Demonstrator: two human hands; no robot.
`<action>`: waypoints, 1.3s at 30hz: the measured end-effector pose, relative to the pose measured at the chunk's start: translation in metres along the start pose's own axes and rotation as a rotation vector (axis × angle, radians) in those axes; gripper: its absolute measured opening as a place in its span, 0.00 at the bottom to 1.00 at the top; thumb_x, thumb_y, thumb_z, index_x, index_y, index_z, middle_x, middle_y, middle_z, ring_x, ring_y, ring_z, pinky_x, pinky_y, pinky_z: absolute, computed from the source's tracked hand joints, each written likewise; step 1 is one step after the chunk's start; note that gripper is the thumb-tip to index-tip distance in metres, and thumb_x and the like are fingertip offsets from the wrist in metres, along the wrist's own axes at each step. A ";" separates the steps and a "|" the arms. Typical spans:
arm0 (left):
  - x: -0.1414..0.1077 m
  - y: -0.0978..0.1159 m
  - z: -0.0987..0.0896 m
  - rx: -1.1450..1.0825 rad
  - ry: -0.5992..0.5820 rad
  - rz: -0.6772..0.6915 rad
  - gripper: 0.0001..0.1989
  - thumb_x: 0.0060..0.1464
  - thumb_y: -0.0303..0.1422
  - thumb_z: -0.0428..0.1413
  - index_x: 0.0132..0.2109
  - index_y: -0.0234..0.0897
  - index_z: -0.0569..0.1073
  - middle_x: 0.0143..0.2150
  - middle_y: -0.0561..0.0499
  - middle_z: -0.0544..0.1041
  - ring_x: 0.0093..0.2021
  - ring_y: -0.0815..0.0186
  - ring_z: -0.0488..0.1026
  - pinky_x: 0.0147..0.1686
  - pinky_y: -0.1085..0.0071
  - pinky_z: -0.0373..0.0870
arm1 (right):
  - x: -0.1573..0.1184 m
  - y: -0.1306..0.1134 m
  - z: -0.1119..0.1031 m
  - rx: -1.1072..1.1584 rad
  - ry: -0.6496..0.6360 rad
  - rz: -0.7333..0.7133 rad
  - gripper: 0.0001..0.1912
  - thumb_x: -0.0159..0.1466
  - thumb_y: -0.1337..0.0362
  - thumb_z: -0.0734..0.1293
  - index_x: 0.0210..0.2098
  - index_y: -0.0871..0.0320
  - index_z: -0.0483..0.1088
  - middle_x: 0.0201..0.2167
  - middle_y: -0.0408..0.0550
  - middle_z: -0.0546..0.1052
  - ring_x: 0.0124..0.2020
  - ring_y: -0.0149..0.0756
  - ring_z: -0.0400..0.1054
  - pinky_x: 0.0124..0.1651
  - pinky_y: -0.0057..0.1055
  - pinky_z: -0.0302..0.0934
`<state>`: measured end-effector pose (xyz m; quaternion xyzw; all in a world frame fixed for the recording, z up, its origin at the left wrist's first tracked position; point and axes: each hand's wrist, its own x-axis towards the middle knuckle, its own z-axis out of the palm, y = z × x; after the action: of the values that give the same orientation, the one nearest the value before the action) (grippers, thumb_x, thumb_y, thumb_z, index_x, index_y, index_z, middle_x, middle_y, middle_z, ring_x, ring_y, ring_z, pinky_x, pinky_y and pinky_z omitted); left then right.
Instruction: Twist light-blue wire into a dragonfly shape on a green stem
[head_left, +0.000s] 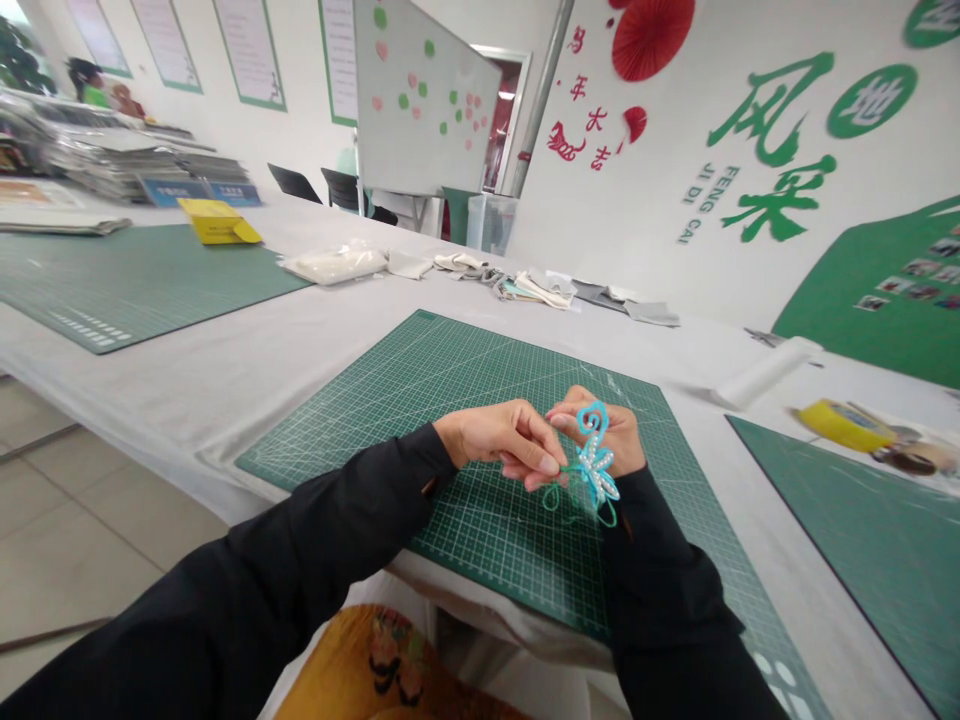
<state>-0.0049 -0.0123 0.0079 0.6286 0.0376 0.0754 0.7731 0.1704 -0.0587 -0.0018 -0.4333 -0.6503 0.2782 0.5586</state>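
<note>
Head view: pearl-beaded turquoise wire flower (598, 470), looped and curled, gripped between the clenched fingers of the left hand (499, 437) and the right hand (604, 435), above a green gridded cutting mat (480, 535).

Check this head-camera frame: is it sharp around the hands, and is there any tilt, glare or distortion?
In the head view, the scene is tilted and the wide lens bends the green cutting mat; light is even, without harsh glare; the blue beaded ornament between the left hand and right hand looks fairly sharp, but the white roll looks smeared.
</note>
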 end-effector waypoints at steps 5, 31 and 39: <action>0.001 0.000 0.001 -0.004 -0.011 -0.012 0.11 0.42 0.36 0.65 0.30 0.32 0.78 0.19 0.51 0.72 0.13 0.76 0.60 0.11 0.78 0.46 | 0.000 -0.003 0.005 -0.069 0.022 -0.049 0.02 0.49 0.63 0.74 0.24 0.53 0.79 0.20 0.42 0.69 0.21 0.29 0.62 0.22 0.29 0.56; 0.008 0.000 -0.010 -0.203 0.441 0.346 0.10 0.45 0.33 0.63 0.29 0.29 0.73 0.21 0.53 0.73 0.15 0.80 0.64 0.12 0.83 0.49 | 0.005 0.020 0.006 0.001 0.591 0.112 0.11 0.44 0.59 0.76 0.25 0.60 0.78 0.17 0.42 0.73 0.20 0.27 0.61 0.26 0.29 0.56; 0.010 0.003 -0.012 -0.183 0.610 0.405 0.08 0.47 0.31 0.61 0.31 0.28 0.74 0.21 0.53 0.72 0.15 0.79 0.63 0.12 0.82 0.46 | 0.005 0.017 0.005 -0.026 0.612 0.152 0.13 0.44 0.58 0.76 0.26 0.59 0.79 0.16 0.42 0.74 0.18 0.28 0.62 0.27 0.30 0.59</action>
<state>0.0027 0.0012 0.0090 0.5004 0.1340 0.4135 0.7488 0.1700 -0.0457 -0.0145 -0.5513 -0.4214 0.1673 0.7004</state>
